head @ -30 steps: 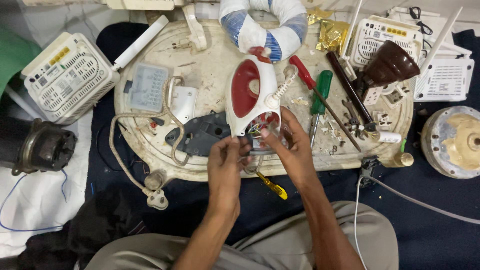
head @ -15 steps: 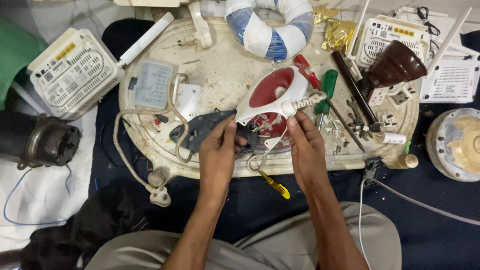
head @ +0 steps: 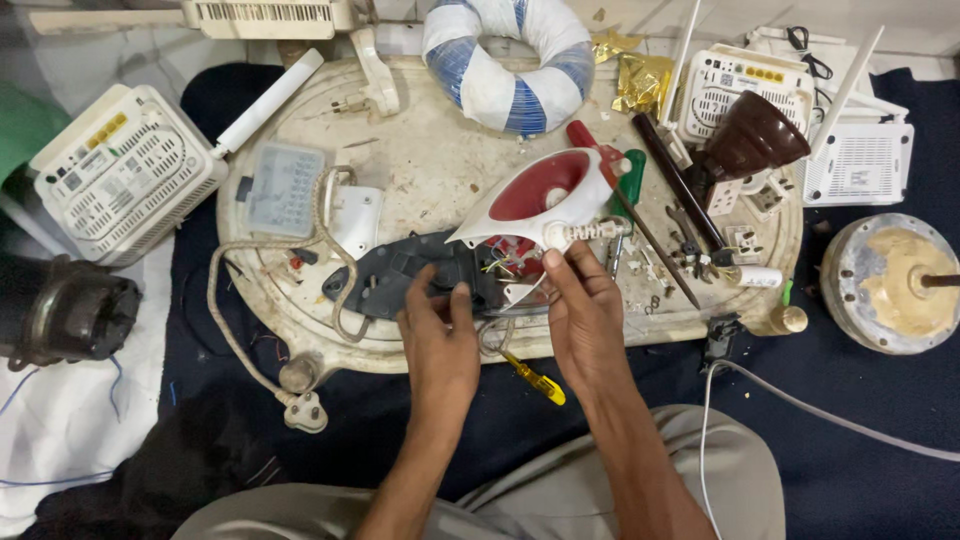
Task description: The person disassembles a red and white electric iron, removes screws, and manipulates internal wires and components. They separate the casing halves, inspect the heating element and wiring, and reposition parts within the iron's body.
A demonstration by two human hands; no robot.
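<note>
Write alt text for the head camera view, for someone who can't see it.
A person's two hands work on an opened clothes iron on a round, stained tray: the right hand lifts the red-and-white iron cover, the left hand rests on the dark soleplate base. Routers, screwdrivers and a blue-white wrapped coil lie around.

Bare board patch [head: 440, 165] left of iron cover [head: 540, 200], screwdrivers [head: 625, 185] and sockets [head: 745, 200] crowding right

Both forearms reach forward side by side. The left hand [head: 440, 335] lies palm down, fingers [head: 432, 290] loosely curled and pressing downward. The right hand [head: 583, 315] is raised slightly higher, its thumb and forefinger pinched together at the tips.
</note>
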